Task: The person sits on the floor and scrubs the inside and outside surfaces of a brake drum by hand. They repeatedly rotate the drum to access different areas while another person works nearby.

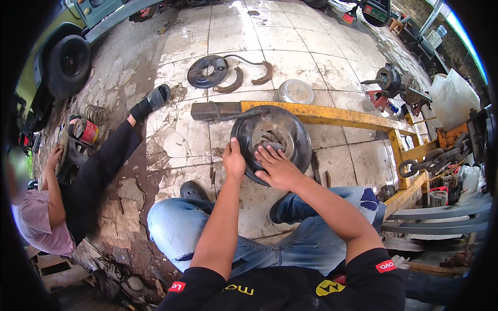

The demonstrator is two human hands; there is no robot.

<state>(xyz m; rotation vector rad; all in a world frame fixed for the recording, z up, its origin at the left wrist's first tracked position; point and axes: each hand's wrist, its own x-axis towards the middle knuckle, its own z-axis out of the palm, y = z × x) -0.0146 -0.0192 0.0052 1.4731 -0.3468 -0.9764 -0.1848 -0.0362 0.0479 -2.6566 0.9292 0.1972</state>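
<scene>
A round dark metal brake backing plate [290, 129] stands tilted on the tiled floor, leaning against a yellow steel beam [332, 116]. My left hand [234, 160] grips its left rim, thumb over the edge. My right hand [277, 167] lies flat with spread fingers on the plate's face, just below its centre hole. My knees in blue jeans [181, 223] frame the plate from below.
A second backing plate [207, 71] with two curved brake shoes [249, 78] lies further off, beside a metal bowl [294, 92]. Another person in black trousers [98, 166] sits at the left. A vehicle wheel [69, 65] stands far left; chain and hub parts at the right.
</scene>
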